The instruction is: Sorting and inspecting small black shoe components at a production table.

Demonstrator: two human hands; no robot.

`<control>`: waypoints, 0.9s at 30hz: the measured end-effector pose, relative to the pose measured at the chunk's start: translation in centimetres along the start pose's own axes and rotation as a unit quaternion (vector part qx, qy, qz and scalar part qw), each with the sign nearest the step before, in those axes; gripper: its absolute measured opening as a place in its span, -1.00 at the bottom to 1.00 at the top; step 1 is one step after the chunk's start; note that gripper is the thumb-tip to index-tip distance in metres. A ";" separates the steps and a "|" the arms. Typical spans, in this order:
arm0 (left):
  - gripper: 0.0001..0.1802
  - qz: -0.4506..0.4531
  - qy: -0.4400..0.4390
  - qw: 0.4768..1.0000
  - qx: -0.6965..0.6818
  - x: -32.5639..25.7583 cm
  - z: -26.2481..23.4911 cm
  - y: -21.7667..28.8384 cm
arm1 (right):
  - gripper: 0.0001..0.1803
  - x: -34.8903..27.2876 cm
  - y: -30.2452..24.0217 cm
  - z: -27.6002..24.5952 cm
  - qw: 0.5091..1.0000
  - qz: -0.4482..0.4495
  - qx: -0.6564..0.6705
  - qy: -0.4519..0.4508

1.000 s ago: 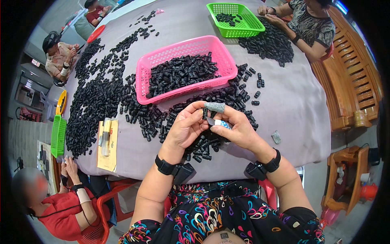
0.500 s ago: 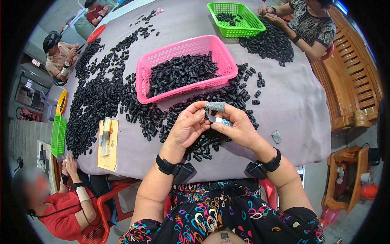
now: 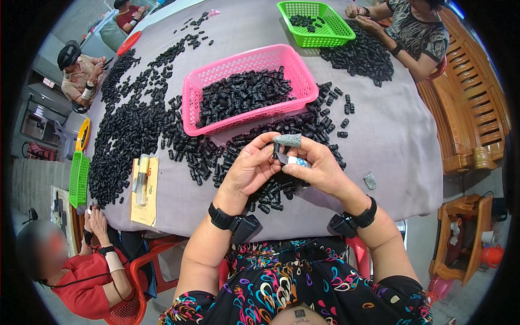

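My left hand (image 3: 250, 167) pinches a small black cylindrical part (image 3: 277, 149) between thumb and fingers. Opposite it, my right hand (image 3: 320, 169) is closed on a small knife (image 3: 297, 161) with a white and blue wrapped handle. Its short grey blade (image 3: 283, 157) points toward the black part; whether it touches cannot be made out. A grey knitted finger cover (image 3: 287, 141) sits on my right index finger, whose tip reaches over the part. Below both hands lies a heap of similar black parts (image 3: 271, 196).
Beyond my hands stands a pink basket (image 3: 190, 122) of black parts. A green basket (image 3: 325, 41) is at the far right. Loose parts (image 3: 127, 130) cover the table's left. A tube (image 3: 142, 181) rests on a yellow booklet (image 3: 143, 212). Another finger cover (image 3: 370, 180) lies right. Several people sit around.
The black part shows a little more between my fingertips. Both hands stay in nearly the same place, with the blade close to the part. The whole view has shifted slightly.
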State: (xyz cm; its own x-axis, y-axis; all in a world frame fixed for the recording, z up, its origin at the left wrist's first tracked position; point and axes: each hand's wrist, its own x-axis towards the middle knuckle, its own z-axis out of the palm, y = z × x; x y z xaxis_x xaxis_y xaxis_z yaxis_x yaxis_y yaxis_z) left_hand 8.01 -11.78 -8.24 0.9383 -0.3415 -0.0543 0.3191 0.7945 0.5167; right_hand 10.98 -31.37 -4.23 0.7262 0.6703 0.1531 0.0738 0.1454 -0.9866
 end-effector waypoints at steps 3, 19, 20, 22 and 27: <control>-0.58 0.002 -0.004 1.000 -0.002 0.0 -0.3 0.0 | -0.55 0.0 0.0 0.1 1.000 0.003 -0.009 0.001; -0.58 -0.014 -0.015 1.000 0.021 0.0 -0.1 0.4 | -0.59 0.0 0.4 -0.2 0.999 0.011 -0.034 0.014; -0.58 -0.014 -0.015 1.000 0.021 0.0 -0.1 0.4 | -0.60 0.0 0.5 -0.2 0.999 0.007 -0.042 0.021; -0.58 -0.017 -0.019 0.999 0.022 0.0 0.0 0.4 | -0.61 0.0 0.7 -0.3 0.998 0.003 -0.051 0.027; -0.56 -0.021 -0.011 0.999 0.031 0.0 0.3 0.4 | -0.65 0.2 1.1 -0.5 0.999 -0.014 -0.024 0.041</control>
State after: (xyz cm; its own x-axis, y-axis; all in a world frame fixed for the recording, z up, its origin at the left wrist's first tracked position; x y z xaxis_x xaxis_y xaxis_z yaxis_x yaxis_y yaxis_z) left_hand 8.12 -11.66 -7.79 0.9210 -0.3852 -0.0585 0.3485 0.7474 0.5656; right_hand 11.59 -31.41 -5.30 0.7767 0.6045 0.1770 0.1255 0.1269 -0.9839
